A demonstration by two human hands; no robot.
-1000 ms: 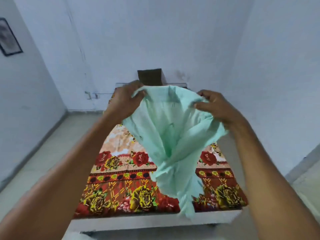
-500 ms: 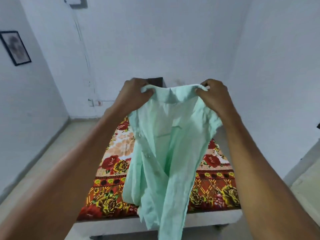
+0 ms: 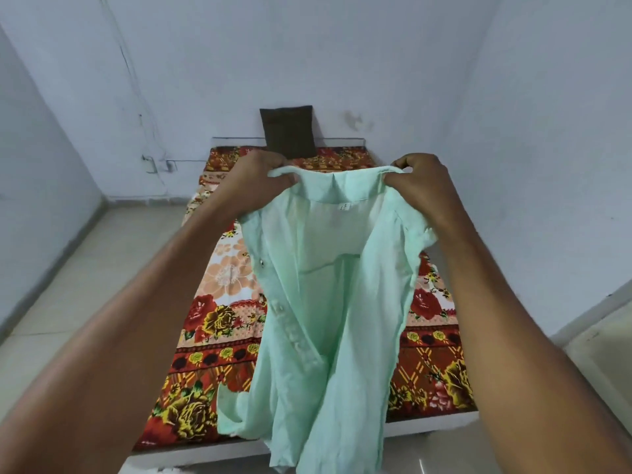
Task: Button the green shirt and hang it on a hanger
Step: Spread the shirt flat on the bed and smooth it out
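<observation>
White-walled room, floral bed [image 3: 219, 323] below. Left hand [image 3: 254, 186] and right hand [image 3: 422, 186] each grip green shirt [image 3: 328, 302] collar; front unbuttoned.

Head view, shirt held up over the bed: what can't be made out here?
- Hanger: none shows in the head view.
- Green shirt: hem cut off by the bottom edge; label print too small to read.
- Left hand and right hand: fingertips hidden behind the collar they grip.
- Bed: middle hidden by the shirt.
- Dark cushion: lower edge behind the left hand.
</observation>
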